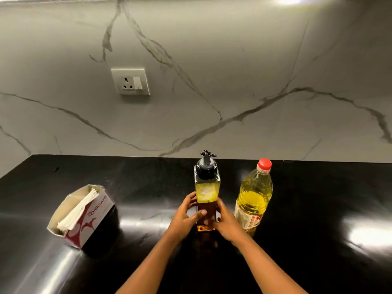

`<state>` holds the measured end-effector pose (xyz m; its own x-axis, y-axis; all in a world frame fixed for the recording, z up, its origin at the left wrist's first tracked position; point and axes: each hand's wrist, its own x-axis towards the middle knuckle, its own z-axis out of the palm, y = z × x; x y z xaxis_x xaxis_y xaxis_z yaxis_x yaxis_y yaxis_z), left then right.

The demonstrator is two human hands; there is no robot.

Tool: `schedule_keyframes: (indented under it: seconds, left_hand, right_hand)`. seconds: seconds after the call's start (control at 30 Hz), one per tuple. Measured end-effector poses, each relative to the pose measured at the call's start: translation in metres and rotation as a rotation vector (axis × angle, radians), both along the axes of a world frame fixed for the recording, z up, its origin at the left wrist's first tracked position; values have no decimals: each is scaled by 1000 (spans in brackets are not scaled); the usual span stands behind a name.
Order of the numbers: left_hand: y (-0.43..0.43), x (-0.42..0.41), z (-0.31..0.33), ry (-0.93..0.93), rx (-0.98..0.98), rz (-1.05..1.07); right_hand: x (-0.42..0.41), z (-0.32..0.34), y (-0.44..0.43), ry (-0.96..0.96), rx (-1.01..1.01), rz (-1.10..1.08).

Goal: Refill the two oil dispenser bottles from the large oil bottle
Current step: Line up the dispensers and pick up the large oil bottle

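Note:
A square glass oil dispenser bottle [207,194] with a black pour-spout cap stands upright on the black counter [148,187]; it holds yellow oil above a darker amber layer. My left hand [186,215] grips its lower left side, thumb across the front. My right hand [224,221] grips its lower right side. Just to the right stands the large oil bottle [253,198], clear plastic with yellow oil, a red cap screwed on and a red-and-white label. Only one dispenser bottle is in view.
A cardboard box of white paper napkins [80,215] sits on the counter at the left. A marble-patterned wall with a white socket and switch [130,81] rises behind the counter.

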<state>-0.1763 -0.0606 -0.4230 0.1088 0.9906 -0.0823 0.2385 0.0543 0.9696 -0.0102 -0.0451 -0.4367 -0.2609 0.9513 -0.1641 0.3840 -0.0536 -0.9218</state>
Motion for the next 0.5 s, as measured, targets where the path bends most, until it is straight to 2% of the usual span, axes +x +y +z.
schedule_keyframes:
  seconds: [0.2, 0.3, 0.5]
  left_hand:
    - [-16, -4, 10, 4, 19, -52]
    - [-33, -4, 25, -83, 39, -42]
    - [-66, 3, 103, -238, 150, -19]
  right_hand:
    - [2, -7, -17, 35, 64, -53]
    - [5, 6, -35, 81, 97, -61]
    - [13, 102, -67, 108, 252, -16]
